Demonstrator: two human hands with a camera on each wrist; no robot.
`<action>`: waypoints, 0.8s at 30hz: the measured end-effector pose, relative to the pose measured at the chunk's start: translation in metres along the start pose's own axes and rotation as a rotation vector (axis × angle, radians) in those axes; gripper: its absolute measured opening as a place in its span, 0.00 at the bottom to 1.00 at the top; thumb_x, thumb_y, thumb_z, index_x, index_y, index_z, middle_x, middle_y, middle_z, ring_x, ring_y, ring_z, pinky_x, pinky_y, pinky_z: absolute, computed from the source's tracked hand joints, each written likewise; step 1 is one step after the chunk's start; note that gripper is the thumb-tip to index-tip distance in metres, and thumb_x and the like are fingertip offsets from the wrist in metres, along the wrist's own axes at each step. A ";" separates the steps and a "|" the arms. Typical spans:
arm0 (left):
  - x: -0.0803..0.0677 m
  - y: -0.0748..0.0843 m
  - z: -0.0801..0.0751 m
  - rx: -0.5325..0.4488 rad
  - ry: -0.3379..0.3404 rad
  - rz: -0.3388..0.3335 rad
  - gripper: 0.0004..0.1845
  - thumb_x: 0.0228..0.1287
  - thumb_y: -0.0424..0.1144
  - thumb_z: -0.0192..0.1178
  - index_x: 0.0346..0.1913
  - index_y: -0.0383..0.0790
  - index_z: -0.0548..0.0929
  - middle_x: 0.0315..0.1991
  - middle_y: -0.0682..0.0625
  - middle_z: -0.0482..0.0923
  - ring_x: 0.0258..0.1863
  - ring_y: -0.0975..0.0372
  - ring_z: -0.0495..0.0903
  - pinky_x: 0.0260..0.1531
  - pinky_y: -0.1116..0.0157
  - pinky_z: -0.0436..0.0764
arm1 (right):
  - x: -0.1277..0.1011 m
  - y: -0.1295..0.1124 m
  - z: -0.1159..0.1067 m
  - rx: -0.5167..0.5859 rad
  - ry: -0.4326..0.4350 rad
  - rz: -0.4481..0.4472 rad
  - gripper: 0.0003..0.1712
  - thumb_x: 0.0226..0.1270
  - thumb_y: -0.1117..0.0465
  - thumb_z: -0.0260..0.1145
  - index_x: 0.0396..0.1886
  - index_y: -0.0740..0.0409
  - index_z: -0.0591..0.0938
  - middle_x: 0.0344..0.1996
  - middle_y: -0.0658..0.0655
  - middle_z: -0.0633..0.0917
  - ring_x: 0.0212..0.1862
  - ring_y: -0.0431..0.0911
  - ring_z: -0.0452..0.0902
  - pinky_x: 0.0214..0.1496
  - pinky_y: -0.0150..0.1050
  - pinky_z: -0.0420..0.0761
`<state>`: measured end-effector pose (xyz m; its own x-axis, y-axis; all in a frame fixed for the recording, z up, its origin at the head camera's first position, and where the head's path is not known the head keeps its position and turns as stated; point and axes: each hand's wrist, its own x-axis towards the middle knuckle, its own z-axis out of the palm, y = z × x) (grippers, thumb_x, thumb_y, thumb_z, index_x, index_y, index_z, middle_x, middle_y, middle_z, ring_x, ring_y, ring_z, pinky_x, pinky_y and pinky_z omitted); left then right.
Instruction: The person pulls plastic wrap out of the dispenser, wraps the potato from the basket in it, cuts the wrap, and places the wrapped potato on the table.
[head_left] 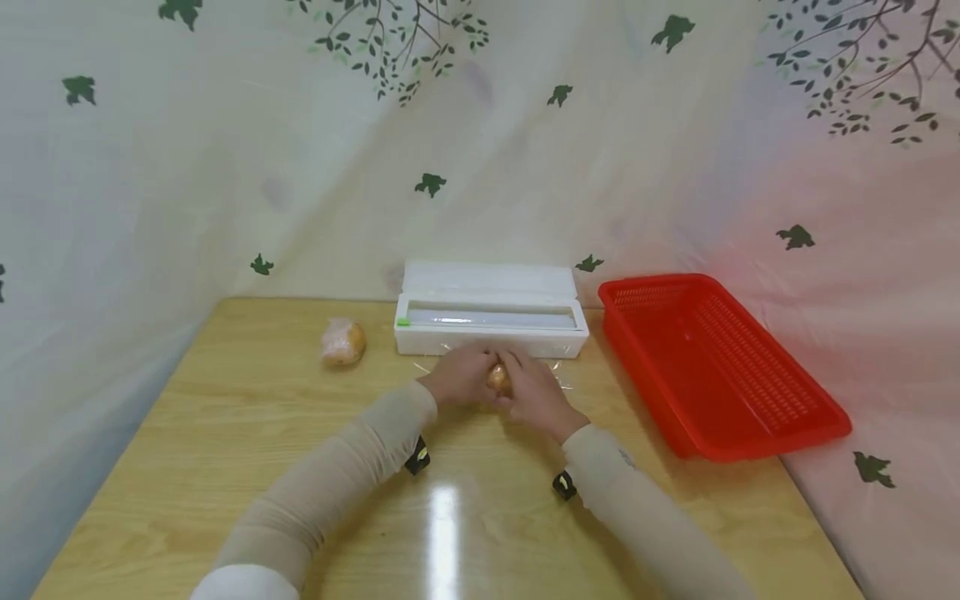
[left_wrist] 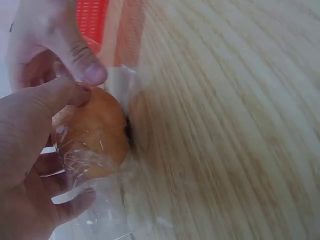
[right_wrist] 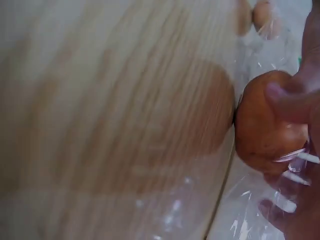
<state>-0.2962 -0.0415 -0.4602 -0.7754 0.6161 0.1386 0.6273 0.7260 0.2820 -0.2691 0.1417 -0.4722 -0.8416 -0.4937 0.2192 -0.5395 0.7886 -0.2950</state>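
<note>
A round, orange-brown fruit (head_left: 498, 379) sits on the table between both hands, with clear cling film (left_wrist: 102, 215) under and around it. In the left wrist view the left hand (left_wrist: 30, 145) holds the fruit from one side. Its thumb lies on top and its fingers are curled at the film. From the other side the right hand (head_left: 536, 396) grips the fruit, and in the right wrist view its thumb (right_wrist: 287, 105) presses on the skin. Loose film spreads out past the fingers. The fruit's exact kind is unclear.
Behind the hands stands an open white cling film box (head_left: 491, 342) with a roll inside and a green slider (head_left: 403, 322). Another film-wrapped fruit (head_left: 342, 342) lies to its left. A red plastic basket (head_left: 652, 400) stands on the right. A printed curtain (head_left: 330, 167) hangs behind the table.
</note>
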 end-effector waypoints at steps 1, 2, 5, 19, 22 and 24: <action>0.000 0.001 0.002 -0.027 -0.017 -0.001 0.34 0.54 0.59 0.74 0.55 0.37 0.83 0.50 0.47 0.83 0.52 0.54 0.80 0.56 0.57 0.78 | 0.000 0.003 0.002 0.013 -0.015 0.003 0.44 0.58 0.57 0.78 0.72 0.59 0.68 0.67 0.61 0.73 0.67 0.58 0.69 0.68 0.58 0.66; 0.000 0.001 0.003 -0.050 -0.029 -0.001 0.35 0.54 0.61 0.72 0.55 0.37 0.82 0.50 0.47 0.83 0.52 0.54 0.80 0.56 0.57 0.78 | 0.000 0.005 0.003 0.031 -0.028 0.012 0.44 0.59 0.57 0.78 0.72 0.58 0.68 0.66 0.60 0.74 0.67 0.58 0.69 0.69 0.58 0.66; -0.001 0.004 0.003 -0.114 -0.060 -0.025 0.38 0.57 0.66 0.68 0.59 0.39 0.81 0.52 0.48 0.83 0.53 0.55 0.80 0.57 0.56 0.77 | 0.000 0.011 0.006 0.078 -0.032 0.023 0.43 0.59 0.56 0.78 0.72 0.57 0.68 0.63 0.59 0.78 0.64 0.57 0.73 0.68 0.56 0.66; -0.036 0.036 0.026 0.718 0.338 0.157 0.18 0.74 0.41 0.51 0.62 0.42 0.77 0.52 0.39 0.78 0.55 0.47 0.76 0.55 0.41 0.75 | 0.021 0.032 -0.013 0.313 -0.266 0.064 0.29 0.62 0.55 0.74 0.59 0.61 0.75 0.45 0.57 0.83 0.47 0.50 0.78 0.54 0.48 0.79; -0.031 0.038 0.029 0.714 0.276 0.117 0.19 0.73 0.43 0.52 0.62 0.42 0.76 0.50 0.40 0.77 0.54 0.48 0.77 0.57 0.42 0.74 | 0.025 0.036 -0.017 0.309 -0.305 0.033 0.28 0.62 0.53 0.73 0.59 0.60 0.77 0.48 0.57 0.84 0.49 0.50 0.79 0.56 0.47 0.78; -0.026 0.037 0.029 0.688 0.211 0.081 0.23 0.73 0.44 0.55 0.66 0.39 0.73 0.49 0.41 0.78 0.53 0.49 0.77 0.58 0.41 0.72 | 0.028 0.038 -0.018 0.294 -0.316 0.006 0.28 0.63 0.50 0.71 0.59 0.59 0.78 0.51 0.56 0.83 0.53 0.50 0.78 0.60 0.47 0.77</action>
<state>-0.2505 -0.0220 -0.4813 -0.6786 0.6543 0.3338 0.5335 0.7514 -0.3884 -0.3126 0.1645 -0.4606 -0.7872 -0.6132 -0.0656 -0.4804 0.6765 -0.5583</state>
